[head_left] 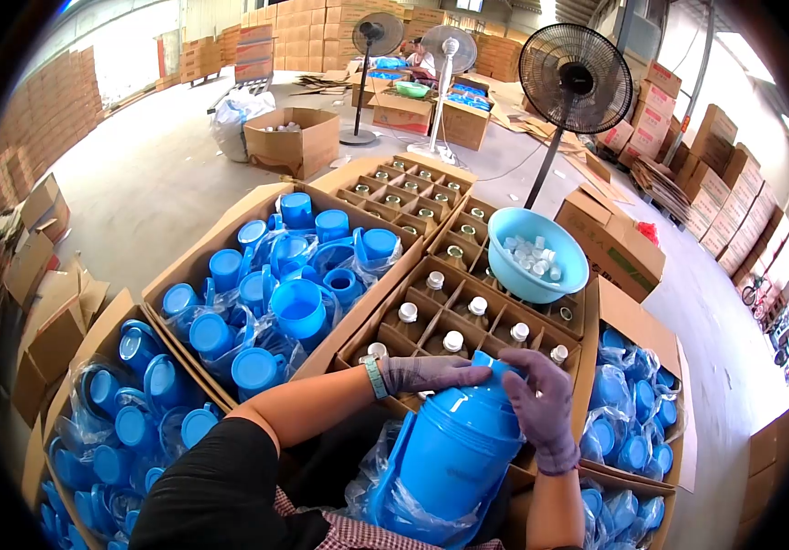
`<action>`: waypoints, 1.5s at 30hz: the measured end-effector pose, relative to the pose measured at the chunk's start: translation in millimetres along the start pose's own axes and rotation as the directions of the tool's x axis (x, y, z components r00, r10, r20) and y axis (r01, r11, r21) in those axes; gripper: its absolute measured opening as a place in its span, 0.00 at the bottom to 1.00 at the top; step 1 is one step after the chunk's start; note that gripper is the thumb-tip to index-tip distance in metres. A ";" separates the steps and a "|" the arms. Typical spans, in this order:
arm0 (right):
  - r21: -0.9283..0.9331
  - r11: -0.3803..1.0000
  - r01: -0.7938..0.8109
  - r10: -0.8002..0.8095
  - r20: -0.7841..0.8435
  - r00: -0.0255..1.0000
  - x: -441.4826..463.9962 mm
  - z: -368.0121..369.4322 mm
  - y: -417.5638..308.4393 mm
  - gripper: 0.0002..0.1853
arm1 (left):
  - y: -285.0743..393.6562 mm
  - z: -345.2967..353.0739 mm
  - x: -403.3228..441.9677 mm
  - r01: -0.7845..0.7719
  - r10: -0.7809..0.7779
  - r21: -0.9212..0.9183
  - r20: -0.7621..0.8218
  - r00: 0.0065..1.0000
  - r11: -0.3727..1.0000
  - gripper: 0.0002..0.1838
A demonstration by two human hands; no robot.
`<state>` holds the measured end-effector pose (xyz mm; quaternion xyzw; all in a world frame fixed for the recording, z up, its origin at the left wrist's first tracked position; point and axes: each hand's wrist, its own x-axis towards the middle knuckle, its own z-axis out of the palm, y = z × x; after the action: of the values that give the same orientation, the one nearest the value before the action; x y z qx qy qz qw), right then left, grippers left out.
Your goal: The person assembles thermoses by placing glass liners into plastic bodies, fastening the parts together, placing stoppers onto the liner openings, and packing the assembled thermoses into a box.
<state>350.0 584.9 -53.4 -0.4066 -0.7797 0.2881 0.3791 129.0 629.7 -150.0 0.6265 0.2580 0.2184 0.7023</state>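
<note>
A large blue plastic thermos jug [463, 449] with a side handle stands tilted in front of my body, clear plastic wrap bunched around its lower part. My left hand [427, 374], in a grey-purple glove, reaches across with fingers stretched out, fingertips at the narrow blue top. From the other side, my right hand [543, 403], gloved too, curls its fingers and thumb against that top. Just beyond sits a divided carton [394, 316] of bottle-like pieces, several with a white cap [477, 305]. Across its dividers rests a light-blue basin [514, 229] of small translucent caps [534, 259].
At left, an open carton [193, 275] holds blue jug parts in plastic; a second carton [124, 431] is nearer. More blue pieces [628, 412] fill boxes at right. A black standing fan [578, 78] rises behind the basin. Farther back, a person [422, 62] sits among boxes.
</note>
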 end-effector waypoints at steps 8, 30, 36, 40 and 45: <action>0.416 0.897 -0.152 0.143 0.054 0.988 -18.3 13.4 44.6 0.35 | 30.8 38.5 -40.8 0.007 0.080 0.312 -0.267 0.960 0.950 0.46; 0.486 0.850 -0.203 0.228 0.008 0.974 -37.9 17.6 41.9 0.47 | 8.5 34.2 -36.5 -0.018 -0.012 -0.123 -0.238 0.971 0.992 0.60; 0.126 0.990 -0.067 0.075 -0.058 0.995 -37.6 14.2 29.2 0.41 | 3.0 25.7 -30.9 -0.004 -0.012 -0.200 -0.081 0.997 0.980 0.73; 0.018 0.999 0.050 -0.051 0.066 0.996 -29.5 -1.4 21.0 0.45 | 0.3 24.9 -28.1 -0.051 0.043 -0.205 -0.045 0.998 0.977 0.71; -0.072 0.980 0.184 -0.171 0.157 0.973 -10.6 -18.0 19.9 0.53 | 8.2 23.9 -24.5 -0.082 0.095 -0.264 0.038 0.995 0.961 0.68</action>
<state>377.1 588.4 -62.4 -0.3282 -0.8510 0.2491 0.3257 125.4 596.9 -137.7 0.5443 0.1807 0.2658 0.7749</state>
